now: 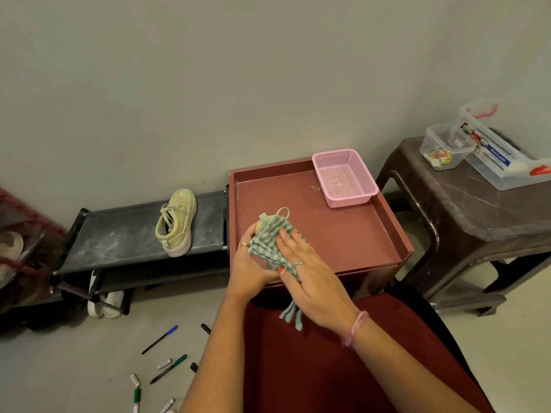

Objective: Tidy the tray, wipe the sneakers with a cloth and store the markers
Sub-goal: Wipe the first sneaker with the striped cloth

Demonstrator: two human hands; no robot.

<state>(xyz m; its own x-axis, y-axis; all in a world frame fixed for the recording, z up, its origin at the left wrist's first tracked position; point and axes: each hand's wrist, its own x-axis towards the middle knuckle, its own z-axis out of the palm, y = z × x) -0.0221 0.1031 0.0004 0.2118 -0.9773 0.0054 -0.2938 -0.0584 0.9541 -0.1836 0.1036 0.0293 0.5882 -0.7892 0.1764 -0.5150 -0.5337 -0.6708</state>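
Over the red-brown tray [343,234] my left hand [247,265] grips a pale yellow sneaker [258,227] from the left. Most of that sneaker is hidden; only a bit of its upper and a lace loop show. A green-grey chenille cloth [267,244] lies over it, its fringe hanging past the tray's front edge. My right hand [308,271] presses flat on the cloth with straight fingers. The second yellow sneaker [176,223] stands on the black shoe rack [119,234] to the left. Several markers [161,338] lie scattered on the floor at the lower left.
A pink mesh basket [344,177], with nothing in it, sits in the tray's far right corner. A brown plastic stool [477,204] on the right carries two clear boxes [445,147]. White shoes [105,302] sit under the rack. A wall stands behind everything.
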